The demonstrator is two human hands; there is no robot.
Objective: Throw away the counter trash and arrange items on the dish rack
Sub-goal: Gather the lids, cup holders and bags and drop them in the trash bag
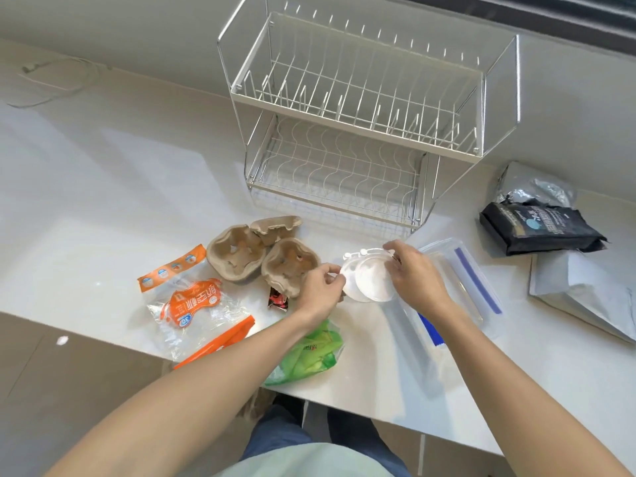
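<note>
A view from above of a person's two bare arms reaching over a white surface [103, 187]. Both hands meet on a pair of round white plastic lids [370, 277], just in front of a two-tier wire dish rack [364, 108] that stands at the back of the surface. The left hand [321, 287] has its grip pinched on the left edge of the lids, thumb and fingertips closed on the rim. The right hand [416, 273] has its grip curled over the lids' right edge, fingers closed on them. The two lids overlap, one partly over the other, and are held slightly above the surface.

Both tiers of the dish rack hold nothing. Left of the lids lie brown paper-pulp cup carriers [261, 253], bunched together and touching one another. Further left of the lids lies a clear and orange plastic bag [196, 304], flat on the surface. A small red and black wrapper [278, 301] lies beside the left wrist. A crumpled green plastic bag [309, 356] sits under the left forearm at the near edge. Right of the lids, under the right hand, lies a clear container with a blue strip [461, 280]. Further right of the lids are a black pouch [540, 232], a silver foil bag [530, 184] behind it, and a white mailer bag [581, 294].
</note>
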